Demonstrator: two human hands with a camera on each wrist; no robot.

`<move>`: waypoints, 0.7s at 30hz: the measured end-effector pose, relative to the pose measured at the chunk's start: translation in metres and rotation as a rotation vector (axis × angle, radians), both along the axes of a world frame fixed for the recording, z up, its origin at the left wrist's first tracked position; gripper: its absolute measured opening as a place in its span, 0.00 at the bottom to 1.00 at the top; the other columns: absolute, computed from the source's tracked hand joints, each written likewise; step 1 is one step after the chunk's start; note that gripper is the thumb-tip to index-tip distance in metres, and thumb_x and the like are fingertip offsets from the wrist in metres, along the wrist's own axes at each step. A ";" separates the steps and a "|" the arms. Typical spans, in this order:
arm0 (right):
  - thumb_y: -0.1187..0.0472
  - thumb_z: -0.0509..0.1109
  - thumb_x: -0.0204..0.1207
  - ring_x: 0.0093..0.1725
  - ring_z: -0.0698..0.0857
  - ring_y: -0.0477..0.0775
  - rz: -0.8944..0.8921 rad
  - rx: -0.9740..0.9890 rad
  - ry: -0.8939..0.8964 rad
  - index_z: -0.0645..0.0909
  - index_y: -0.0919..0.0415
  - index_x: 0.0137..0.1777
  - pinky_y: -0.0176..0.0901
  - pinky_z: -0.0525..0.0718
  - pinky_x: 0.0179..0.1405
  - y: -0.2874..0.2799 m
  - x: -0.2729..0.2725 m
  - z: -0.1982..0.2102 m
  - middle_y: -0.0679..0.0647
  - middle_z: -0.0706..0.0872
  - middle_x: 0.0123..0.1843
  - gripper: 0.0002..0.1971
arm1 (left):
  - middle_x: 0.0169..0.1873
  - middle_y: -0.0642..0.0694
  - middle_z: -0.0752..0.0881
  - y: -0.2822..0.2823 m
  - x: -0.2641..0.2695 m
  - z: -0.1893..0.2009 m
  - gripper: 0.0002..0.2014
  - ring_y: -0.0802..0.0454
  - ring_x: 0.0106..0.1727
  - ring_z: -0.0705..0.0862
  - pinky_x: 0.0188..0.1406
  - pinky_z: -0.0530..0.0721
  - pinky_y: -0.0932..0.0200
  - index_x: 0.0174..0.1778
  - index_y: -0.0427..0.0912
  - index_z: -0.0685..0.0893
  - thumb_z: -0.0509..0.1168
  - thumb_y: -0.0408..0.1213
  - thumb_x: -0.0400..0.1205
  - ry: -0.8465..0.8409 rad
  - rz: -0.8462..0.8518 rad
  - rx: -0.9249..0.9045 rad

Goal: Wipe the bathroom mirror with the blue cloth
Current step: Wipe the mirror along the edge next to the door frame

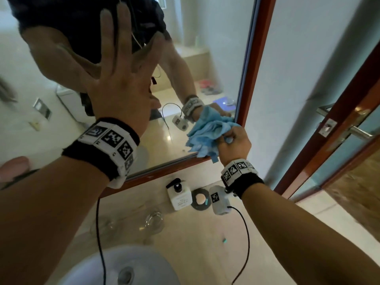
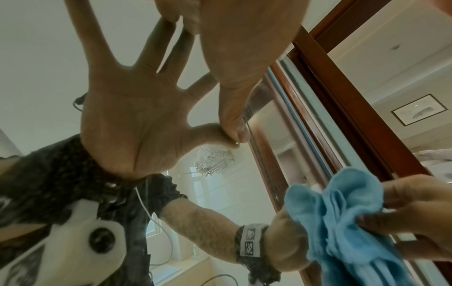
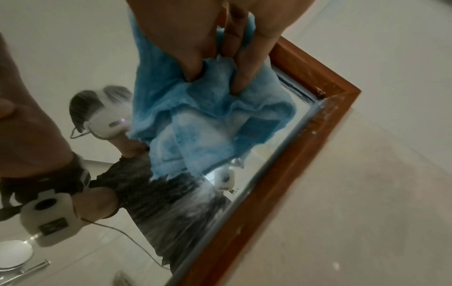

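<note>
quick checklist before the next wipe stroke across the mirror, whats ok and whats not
1. Blue cloth gripped: ok, the right hand bunches it in curled fingers.
2. Cloth on the glass: ok, it presses the mirror at the lower right corner.
3. Left hand bracing: ok, spread flat on the glass, but it blocks a leftward stroke.
4. Frame clearance: not ok, the cloth overlaps the bottom edge.
5. Soap bottle below: ok, stands apart from the cloth.
6. Glass clean: cannot tell; streaks show in the right wrist view.
</note>
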State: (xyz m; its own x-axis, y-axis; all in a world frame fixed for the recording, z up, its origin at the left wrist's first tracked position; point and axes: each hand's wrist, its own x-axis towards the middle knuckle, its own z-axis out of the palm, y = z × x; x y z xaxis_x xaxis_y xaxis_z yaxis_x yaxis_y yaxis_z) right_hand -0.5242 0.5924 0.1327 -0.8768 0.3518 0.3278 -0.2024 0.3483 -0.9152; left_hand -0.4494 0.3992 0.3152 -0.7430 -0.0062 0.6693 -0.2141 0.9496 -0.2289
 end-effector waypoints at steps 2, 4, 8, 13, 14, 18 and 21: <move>0.65 0.76 0.69 0.45 0.84 0.53 0.002 -0.026 -0.024 0.83 0.61 0.45 0.41 0.84 0.53 0.001 0.002 -0.007 0.58 0.88 0.48 0.06 | 0.86 0.39 0.43 -0.001 -0.001 0.000 0.58 0.35 0.86 0.44 0.70 0.58 0.17 0.84 0.64 0.48 0.80 0.54 0.64 -0.006 0.000 0.001; 0.65 0.75 0.70 0.50 0.86 0.59 -0.003 -0.022 -0.048 0.84 0.62 0.47 0.47 0.84 0.57 0.001 0.001 -0.011 0.60 0.88 0.50 0.07 | 0.86 0.38 0.45 0.002 -0.001 0.002 0.59 0.35 0.86 0.45 0.71 0.59 0.17 0.84 0.64 0.49 0.80 0.54 0.63 -0.009 0.000 -0.002; 0.63 0.75 0.71 0.52 0.85 0.63 -0.005 0.017 -0.029 0.82 0.61 0.42 0.53 0.84 0.59 -0.004 0.002 -0.014 0.60 0.86 0.50 0.05 | 0.87 0.39 0.45 0.002 0.001 0.000 0.58 0.36 0.87 0.46 0.69 0.59 0.16 0.85 0.64 0.48 0.80 0.53 0.64 -0.003 0.012 -0.008; 0.63 0.74 0.72 0.53 0.83 0.60 0.025 0.087 0.029 0.82 0.67 0.46 0.40 0.78 0.56 -0.022 0.009 -0.014 0.61 0.83 0.53 0.08 | 0.87 0.40 0.47 -0.001 -0.001 0.000 0.59 0.36 0.87 0.47 0.66 0.64 0.16 0.84 0.64 0.49 0.80 0.54 0.63 0.015 -0.023 0.011; 0.65 0.74 0.72 0.50 0.82 0.53 0.048 0.078 0.021 0.81 0.68 0.45 0.32 0.76 0.53 -0.029 0.012 -0.014 0.56 0.81 0.50 0.07 | 0.87 0.40 0.48 -0.002 -0.001 -0.001 0.59 0.36 0.87 0.48 0.65 0.64 0.16 0.84 0.65 0.48 0.80 0.54 0.63 0.017 -0.028 0.017; 0.69 0.74 0.72 0.41 0.76 0.25 0.124 0.024 -0.018 0.78 0.73 0.45 0.14 0.70 0.40 -0.060 0.024 -0.016 0.39 0.72 0.43 0.08 | 0.87 0.40 0.48 -0.006 -0.001 -0.002 0.55 0.38 0.87 0.47 0.66 0.64 0.16 0.84 0.65 0.49 0.79 0.49 0.67 0.023 -0.065 0.031; 0.70 0.74 0.71 0.40 0.76 0.34 0.140 0.025 -0.001 0.80 0.73 0.45 0.23 0.73 0.40 -0.075 0.032 -0.013 0.45 0.76 0.44 0.07 | 0.87 0.41 0.48 -0.007 0.003 -0.001 0.49 0.40 0.87 0.47 0.66 0.58 0.12 0.84 0.64 0.53 0.76 0.47 0.71 0.010 -0.061 0.009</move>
State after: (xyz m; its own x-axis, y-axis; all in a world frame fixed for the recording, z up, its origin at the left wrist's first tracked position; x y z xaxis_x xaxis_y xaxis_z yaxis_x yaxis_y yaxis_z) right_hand -0.4919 0.5173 0.1201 -0.9170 0.2176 0.3344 -0.2503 0.3391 -0.9069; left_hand -0.4463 0.3925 0.3145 -0.7358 0.0325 0.6764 -0.1582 0.9630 -0.2184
